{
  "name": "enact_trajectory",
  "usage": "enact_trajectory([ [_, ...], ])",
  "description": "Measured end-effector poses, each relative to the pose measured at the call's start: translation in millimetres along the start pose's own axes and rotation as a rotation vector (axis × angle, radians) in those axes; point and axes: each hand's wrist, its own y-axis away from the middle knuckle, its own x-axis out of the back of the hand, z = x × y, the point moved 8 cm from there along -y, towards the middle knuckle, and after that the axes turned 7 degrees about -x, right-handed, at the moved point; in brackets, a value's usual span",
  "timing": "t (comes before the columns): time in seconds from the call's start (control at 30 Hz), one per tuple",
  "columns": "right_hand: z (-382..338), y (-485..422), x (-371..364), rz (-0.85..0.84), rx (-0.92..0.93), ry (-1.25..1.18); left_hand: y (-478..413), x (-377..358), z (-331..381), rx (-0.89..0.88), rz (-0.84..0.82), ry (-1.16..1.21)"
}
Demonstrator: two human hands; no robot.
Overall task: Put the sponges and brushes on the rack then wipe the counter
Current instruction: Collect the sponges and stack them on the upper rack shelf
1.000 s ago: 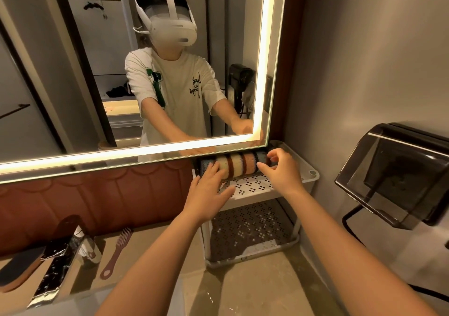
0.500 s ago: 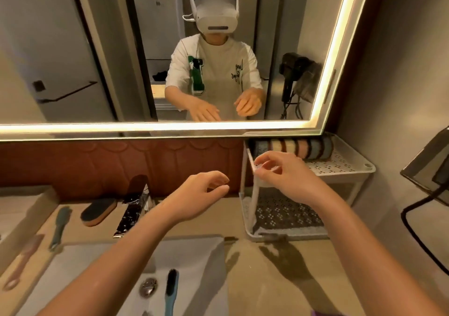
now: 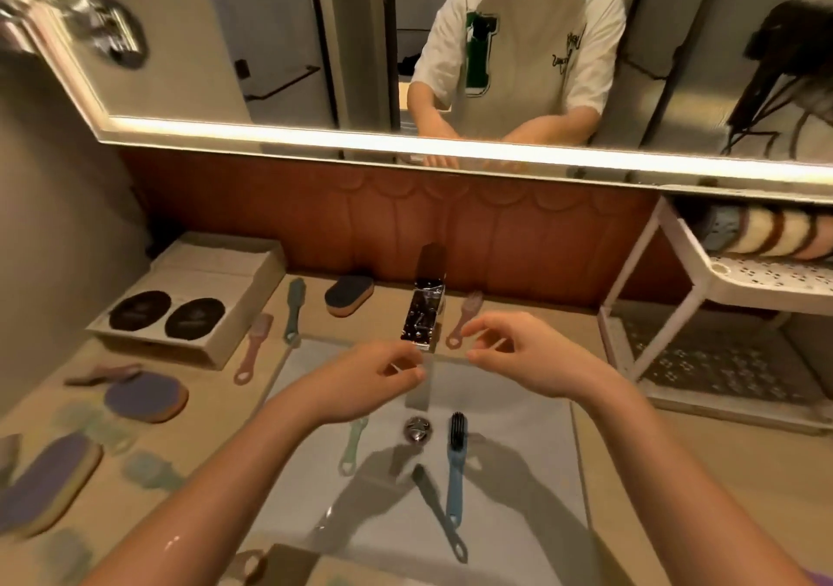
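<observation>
Left bench [image 3: 212, 409]: two purple sponges [image 3: 146, 396] are being seen lying flat and apart, near the front edge. They are being judged soft, light and squashy, so a pinch across the short sides is being favoured.

A pink brush [image 3: 253, 348] and a teal brush [image 3: 294, 310] are lying just left of the sink [image 3: 518, 427]. A dark sponge [image 3: 349, 295] is sitting at the back wall beside the faucet [image 3: 426, 315]. The brushes are being judged stiff, thin and light, with mid-handle being preferred over the bristles.

Three more are lying in the basin: a pale green brush [image 3: 354, 445], a dark grey brush [image 3: 439, 511] and a blue brush [image 3: 456, 468], the last two meeting at the handle ends (possibly wet, so slipperiness is being assumed).

The left hand [image 3: 374, 373] and right hand [image 3: 527, 355] are being held over the back of the sink. Nothing is being gripped and the fingers are loosely curled, with the spout between them.

A second pink brush [image 3: 464, 318] is lying just right of the faucet.

The rack [image 3: 631, 279] is standing on the far right. A sponge row [image 3: 775, 236] is filling the back of the top shelf, and room is being seen in front of it and on the lower shelf. The corner post and the mirror edge above are being flagged as limits on the approach.
</observation>
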Motion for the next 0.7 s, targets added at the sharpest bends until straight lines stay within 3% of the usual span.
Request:
enact_trajectory([
  [0.4, -62.8, -112.8, -132.6, -0.201, -0.05, 0.093, 55.2, 31.0, -180.7, 0.297, 0.137, 0.148],
  [0.63, -80.9, -200.6, -185.0, -0.143, -0.104, 0.224, 69.1, 45.7, -270.4, 0.513, 0.268, 0.118],
  [0.7, -79.5, -227.6, -194.9, -0.106, -0.119, 0.276, 78.7, 55.5, -289.2, 0.585, 0.349, -0.012],
])
